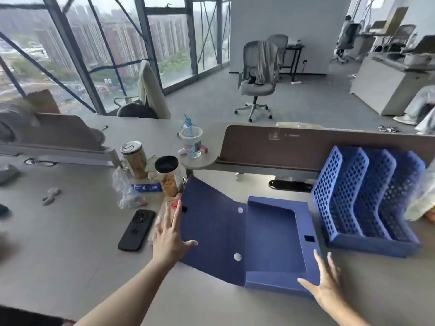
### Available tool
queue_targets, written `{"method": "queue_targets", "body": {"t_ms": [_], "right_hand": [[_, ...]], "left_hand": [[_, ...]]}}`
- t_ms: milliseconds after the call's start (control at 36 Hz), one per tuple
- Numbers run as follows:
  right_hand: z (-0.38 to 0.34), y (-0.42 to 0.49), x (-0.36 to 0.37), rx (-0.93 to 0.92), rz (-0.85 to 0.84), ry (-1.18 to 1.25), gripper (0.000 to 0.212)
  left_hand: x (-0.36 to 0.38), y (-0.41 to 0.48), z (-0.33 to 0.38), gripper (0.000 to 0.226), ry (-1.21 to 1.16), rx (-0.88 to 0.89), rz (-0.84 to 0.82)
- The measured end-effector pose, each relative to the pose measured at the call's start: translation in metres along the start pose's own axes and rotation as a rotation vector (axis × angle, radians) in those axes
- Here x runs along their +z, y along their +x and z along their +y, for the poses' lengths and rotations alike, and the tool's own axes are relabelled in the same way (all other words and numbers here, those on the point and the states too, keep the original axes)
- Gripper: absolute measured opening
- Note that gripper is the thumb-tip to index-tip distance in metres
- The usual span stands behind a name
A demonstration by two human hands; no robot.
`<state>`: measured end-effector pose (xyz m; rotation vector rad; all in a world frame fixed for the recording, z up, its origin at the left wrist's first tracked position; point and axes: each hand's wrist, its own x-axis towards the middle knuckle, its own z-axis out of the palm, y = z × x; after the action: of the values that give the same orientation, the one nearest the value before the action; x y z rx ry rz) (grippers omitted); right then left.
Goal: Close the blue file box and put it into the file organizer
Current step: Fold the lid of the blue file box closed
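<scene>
In the head view, the blue file box (275,241) lies open on the grey desk (70,243), near the front edge, with its shallow tray facing up and its lid (211,229) spread flat toward 9 o'clock. The left hand (168,241) is at the lid's outer edge, fingers spread and open, the thumb lying over the lid; it grips nothing. The right hand (326,283) is at 5 o'clock of the tray, also open with fingers spread, its fingertips on the near right corner of the box. The file organizer (367,203) stands at 2 o'clock of the box, just beside it but apart, its three slots open toward the front. A black phone (137,230) lies near the left hand at 9 o'clock, and a jar with black lid (168,175) stands at 12 o'clock of the lid's far corner. The desk between the box and the front edge is free.
</scene>
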<state>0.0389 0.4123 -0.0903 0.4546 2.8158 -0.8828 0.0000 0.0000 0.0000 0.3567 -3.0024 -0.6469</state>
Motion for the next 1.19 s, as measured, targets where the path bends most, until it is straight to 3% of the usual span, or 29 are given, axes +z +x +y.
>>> {"method": "queue_targets", "body": {"t_ms": [139, 361, 556, 750, 861, 1028, 1194], "right_hand": [[0.002, -0.008, 0.002, 0.143, -0.045, 0.04, 0.11], [-0.002, -0.01, 0.01, 0.13, -0.104, 0.08, 0.104], [-0.008, -0.013, 0.013, 0.069, -0.149, 0.043, 0.096], [-0.021, -0.009, 0.005, 0.095, -0.22, -0.02, 0.082], [-0.057, 0.001, -0.009, 0.113, -0.248, -0.064, 0.089], [-0.142, -0.004, -0.049, -0.138, -0.225, 0.305, 0.064], [-0.172, -0.022, -0.068, -0.205, -0.19, 0.444, 0.059]], "left_hand": [[0.001, 0.001, -0.013, 0.138, -0.022, -0.178, -0.113], [-0.009, -0.003, -0.026, 0.107, -0.185, -0.233, -0.18], [-0.025, 0.004, -0.021, 0.101, -0.407, -0.112, -0.199], [-0.04, 0.003, 0.024, 0.073, -0.61, 0.005, -0.227], [-0.042, 0.006, 0.048, 0.068, -0.66, 0.111, -0.325], [-0.028, 0.0, 0.089, 0.056, -0.709, 0.243, -0.506], [0.02, -0.004, 0.1, 0.053, -0.518, 0.297, -0.485]]}}
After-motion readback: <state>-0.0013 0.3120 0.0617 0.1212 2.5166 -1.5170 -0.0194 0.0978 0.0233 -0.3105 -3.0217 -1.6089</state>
